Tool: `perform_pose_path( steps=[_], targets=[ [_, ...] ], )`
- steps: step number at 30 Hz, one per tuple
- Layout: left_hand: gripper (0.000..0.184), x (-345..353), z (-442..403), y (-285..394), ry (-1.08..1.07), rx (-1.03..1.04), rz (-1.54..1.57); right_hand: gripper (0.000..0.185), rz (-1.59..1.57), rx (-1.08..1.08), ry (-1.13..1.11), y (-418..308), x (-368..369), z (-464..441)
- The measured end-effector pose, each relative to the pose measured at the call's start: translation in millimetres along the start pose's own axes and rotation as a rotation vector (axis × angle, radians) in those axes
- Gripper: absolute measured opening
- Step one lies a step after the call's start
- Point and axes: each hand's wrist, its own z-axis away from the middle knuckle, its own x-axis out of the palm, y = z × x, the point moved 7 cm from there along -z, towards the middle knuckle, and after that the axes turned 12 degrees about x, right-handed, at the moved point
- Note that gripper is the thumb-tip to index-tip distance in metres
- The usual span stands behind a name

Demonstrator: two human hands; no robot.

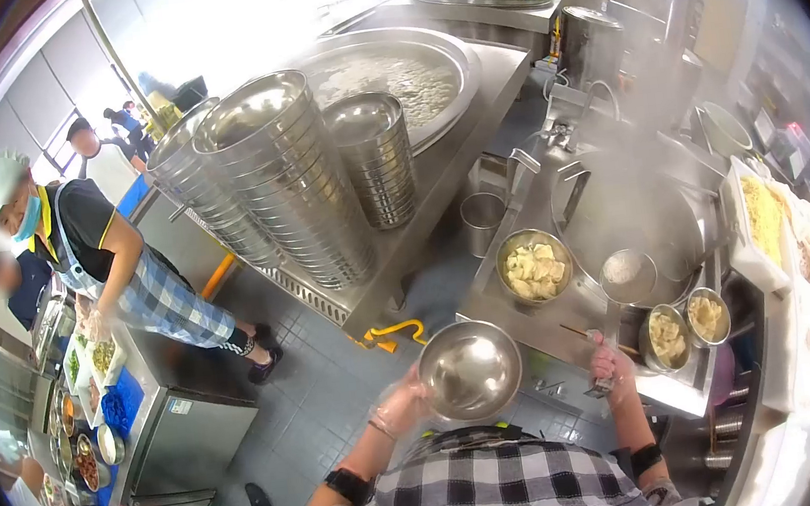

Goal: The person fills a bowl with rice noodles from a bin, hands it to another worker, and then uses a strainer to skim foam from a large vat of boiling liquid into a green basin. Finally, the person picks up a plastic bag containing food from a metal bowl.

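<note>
The left hand (399, 406) grips the left rim of a wide metal bowl (470, 370) at the lower centre of the frame; the bowl is tilted toward the camera, its interior bare. The right hand (613, 369), lower right of centre, has its fingers curled around a slender handle (575, 332); the working end cannot be identified.

Step in hand, as judged: supporting the bowl beside the steel counter (481, 291). The next move appears to call for a secure rim grip, a level bowl and clearance from the steaming vat (686, 221) at right.

Materials: the bowl is smooth, reflective and round. The filled bowl (534, 272), above and right of it, contains pale, lumpy, moist pieces. Two small metal pots (666, 339), right of the right hand, hold similar food. At upper centre-left, the nested bowls (288, 186) form tall, ribbed, polished columns.
</note>
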Motion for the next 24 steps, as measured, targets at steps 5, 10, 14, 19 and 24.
perform_pose_path(
  steps=[5, 10, 14, 19, 24],
  targets=[
    [0.064, 44, -41, 11, -0.103, -0.018, 0.256, 0.027, 0.032, 0.003, 0.036, -20, -15, 1],
    [0.061, 87, -73, 29, -0.154, -0.017, 0.181, 0.031, -0.035, 0.013, 0.187, -9, 28, 29],
    [0.055, 117, -101, 30, -0.176, -0.049, 0.092, 0.028, 0.266, -0.121, 0.286, -10, 58, 48],
    [0.060, 165, -137, 28, -0.145, -0.017, 0.014, 0.026, 0.746, -0.234, 0.611, -7, 95, 71],
    [0.065, 209, -154, 35, -0.127, 0.018, 0.030, 0.027, 0.951, -0.438, 0.691, 39, 118, 79]
  ],
)
